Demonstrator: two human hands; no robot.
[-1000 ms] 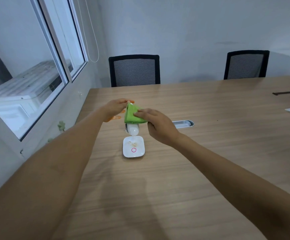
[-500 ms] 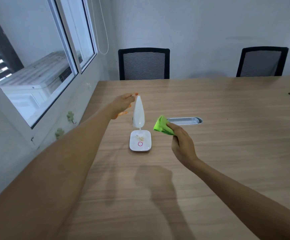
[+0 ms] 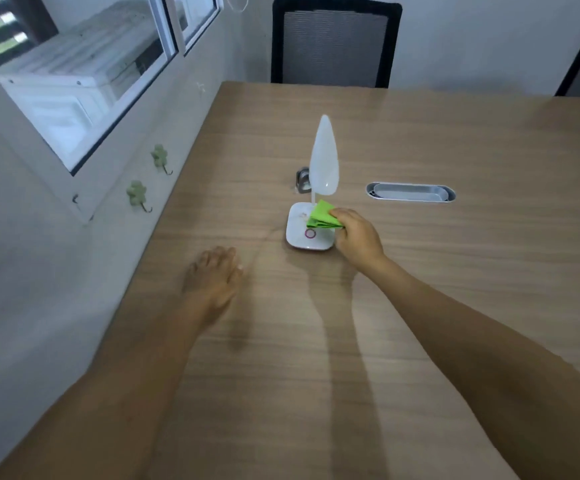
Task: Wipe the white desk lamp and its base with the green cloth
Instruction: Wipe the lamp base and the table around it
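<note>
The white desk lamp stands upright on the wooden table, its pointed head [image 3: 323,161] raised above a square white base [image 3: 297,233] with a pink ring button. My right hand [image 3: 357,237] grips the folded green cloth [image 3: 321,216] and presses it on the right rear part of the base, just below the lamp head. My left hand [image 3: 212,278] rests flat on the table, fingers apart, to the left of the base and nearer me, touching nothing of the lamp.
A small grey clip-like object [image 3: 302,180] sits behind the lamp. A metal cable grommet [image 3: 409,192] is set into the table [image 3: 454,271] to the right. Two black chairs [image 3: 333,43] stand at the far edge. The wall with green hooks [image 3: 137,194] borders the left.
My left hand has let go of the lamp head and dropped to the table. My right hand brought the cloth from the lamp head down onto the base. The view tilted downward.
</note>
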